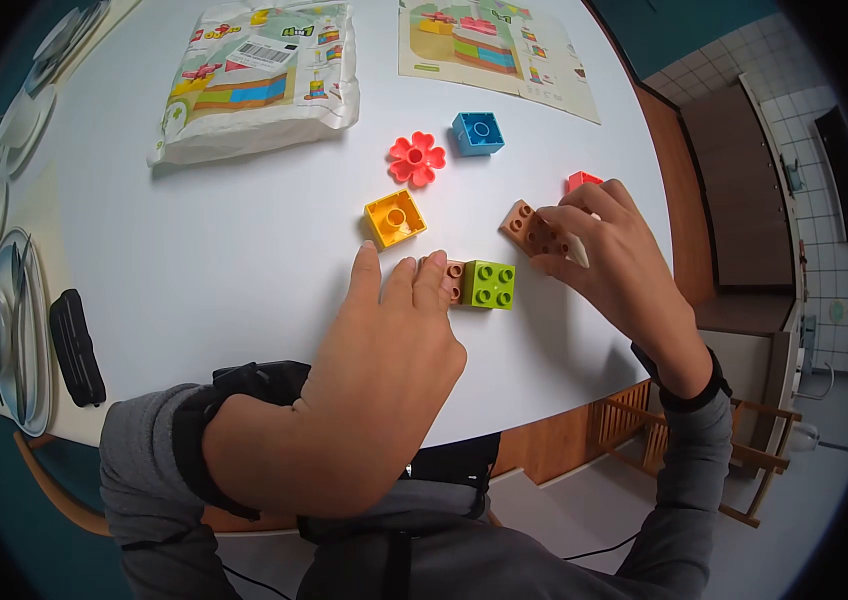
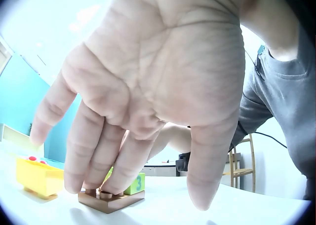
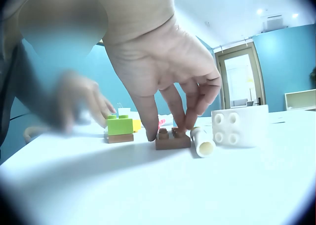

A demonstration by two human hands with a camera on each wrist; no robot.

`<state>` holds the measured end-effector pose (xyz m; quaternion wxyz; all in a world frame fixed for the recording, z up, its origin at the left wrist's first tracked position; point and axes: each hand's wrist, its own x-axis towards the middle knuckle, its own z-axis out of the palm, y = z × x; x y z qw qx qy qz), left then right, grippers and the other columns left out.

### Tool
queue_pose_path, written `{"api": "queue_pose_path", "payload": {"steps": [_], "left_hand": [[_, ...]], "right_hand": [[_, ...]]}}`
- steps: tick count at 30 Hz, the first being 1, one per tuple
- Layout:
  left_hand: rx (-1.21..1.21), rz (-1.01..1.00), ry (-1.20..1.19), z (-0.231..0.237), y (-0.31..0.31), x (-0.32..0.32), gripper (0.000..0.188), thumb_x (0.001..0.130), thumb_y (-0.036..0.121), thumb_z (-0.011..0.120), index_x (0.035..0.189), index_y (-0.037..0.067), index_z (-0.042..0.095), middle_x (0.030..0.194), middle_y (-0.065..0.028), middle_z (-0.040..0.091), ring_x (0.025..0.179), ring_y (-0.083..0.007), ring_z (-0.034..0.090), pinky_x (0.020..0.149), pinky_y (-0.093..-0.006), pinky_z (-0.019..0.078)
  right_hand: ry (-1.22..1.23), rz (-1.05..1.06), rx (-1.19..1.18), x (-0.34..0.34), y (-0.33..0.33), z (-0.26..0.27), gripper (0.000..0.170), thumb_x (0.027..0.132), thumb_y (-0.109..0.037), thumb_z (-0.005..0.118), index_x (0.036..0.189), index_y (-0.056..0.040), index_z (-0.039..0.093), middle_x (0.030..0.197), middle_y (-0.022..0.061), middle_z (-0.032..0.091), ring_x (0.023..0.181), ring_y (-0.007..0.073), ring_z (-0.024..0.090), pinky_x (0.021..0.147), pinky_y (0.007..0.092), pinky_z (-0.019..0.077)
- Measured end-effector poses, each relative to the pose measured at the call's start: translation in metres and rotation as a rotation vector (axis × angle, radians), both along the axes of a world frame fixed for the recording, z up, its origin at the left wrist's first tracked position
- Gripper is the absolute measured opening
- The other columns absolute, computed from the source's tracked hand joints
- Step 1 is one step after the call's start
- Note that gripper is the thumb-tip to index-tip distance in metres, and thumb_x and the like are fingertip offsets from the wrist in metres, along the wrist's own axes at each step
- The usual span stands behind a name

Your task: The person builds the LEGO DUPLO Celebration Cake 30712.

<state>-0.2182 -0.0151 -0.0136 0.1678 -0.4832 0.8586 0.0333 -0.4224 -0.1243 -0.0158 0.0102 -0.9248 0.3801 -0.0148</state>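
In the head view my left hand (image 1: pixel 389 330) reaches over a thin brown brick (image 1: pixel 455 283), its fingers fairly straight. Those fingertips rest on the brick's studs, as the left wrist view shows, and the thumb stands apart. A green brick (image 1: pixel 490 285) with a 3 on its side sits on the brown brick's other end. With thumb and fingertips my right hand (image 1: pixel 619 245) pinches a second thin brown brick (image 3: pixel 173 143), low at the table. Beside that brick lie a white tube (image 3: pixel 203 143) and a white studded brick (image 3: pixel 239 126), mostly hidden by the hand in the head view.
A yellow brick (image 1: pixel 395 218), a red flower piece (image 1: pixel 416 159) and a blue brick (image 1: pixel 478 133) lie beyond the hands. A red brick (image 1: pixel 584 181) shows past the right hand. Farther back are a package (image 1: pixel 259 80) and a printed sheet (image 1: pixel 504 50); a black case (image 1: pixel 76 347) lies left.
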Motion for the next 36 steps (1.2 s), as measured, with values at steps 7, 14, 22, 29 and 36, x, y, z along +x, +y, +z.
{"api": "queue_pose_path", "payload": {"steps": [7, 14, 22, 29, 36], "left_hand": [[0.042, -0.006, 0.014, 0.002, -0.002, 0.002, 0.06, 0.088, 0.029, 0.06, 0.135, -0.004, 0.043, 0.141, -0.0161, 0.044, 0.128, -0.0241, 0.046, 0.108, -0.045, 0.0283], [0.018, -0.006, 0.001, 0.002, -0.003, 0.001, 0.059, 0.087, 0.029, 0.06, 0.134, -0.003, 0.045, 0.139, -0.0156, 0.046, 0.125, -0.0237, 0.049, 0.107, -0.0443, 0.0298], [0.001, 0.0, -0.017, 0.001, -0.003, -0.002, 0.062, 0.084, 0.03, 0.064, 0.133, -0.003, 0.047, 0.138, -0.0158, 0.048, 0.123, -0.0239, 0.05, 0.106, -0.0442, 0.0306], [0.006, -0.021, 0.035, 0.0, -0.003, 0.002, 0.065, 0.083, 0.031, 0.066, 0.134, -0.002, 0.046, 0.139, -0.0145, 0.047, 0.119, -0.0247, 0.052, 0.105, -0.0461, 0.0337], [0.011, -0.025, -0.004, 0.001, -0.003, 0.001, 0.064, 0.085, 0.033, 0.064, 0.135, -0.002, 0.045, 0.14, -0.0138, 0.046, 0.097, -0.0214, 0.059, 0.102, -0.0466, 0.0373]], "right_hand": [[-0.046, 0.005, 0.053, 0.005, -0.003, -0.011, 0.027, 0.07, -0.012, 0.077, 0.094, -0.003, 0.067, 0.091, 0.0096, 0.059, 0.09, 0.024, 0.053, 0.081, 0.0334, 0.0468], [-0.094, -0.022, -0.013, -0.001, -0.003, 0.004, 0.023, 0.072, -0.011, 0.075, 0.092, -0.0025, 0.066, 0.09, 0.0092, 0.06, 0.089, 0.0246, 0.053, 0.08, 0.034, 0.0467], [-0.023, -0.068, 0.084, -0.013, -0.004, 0.009, 0.02, 0.074, -0.008, 0.073, 0.092, -0.0018, 0.066, 0.091, 0.0095, 0.061, 0.088, 0.0263, 0.055, 0.08, 0.0349, 0.0475], [-0.22, 0.079, -0.02, 0.02, -0.046, -0.013, 0.04, 0.078, -0.009, 0.071, 0.114, -0.0017, 0.056, 0.102, 0.0126, 0.058, 0.097, 0.0295, 0.056, 0.084, 0.0383, 0.0466], [-0.263, 0.143, 0.119, 0.045, -0.068, -0.028, 0.049, 0.078, -0.012, 0.072, 0.119, -0.0005, 0.05, 0.104, 0.0175, 0.056, 0.098, 0.0346, 0.057, 0.089, 0.0369, 0.047]]}}
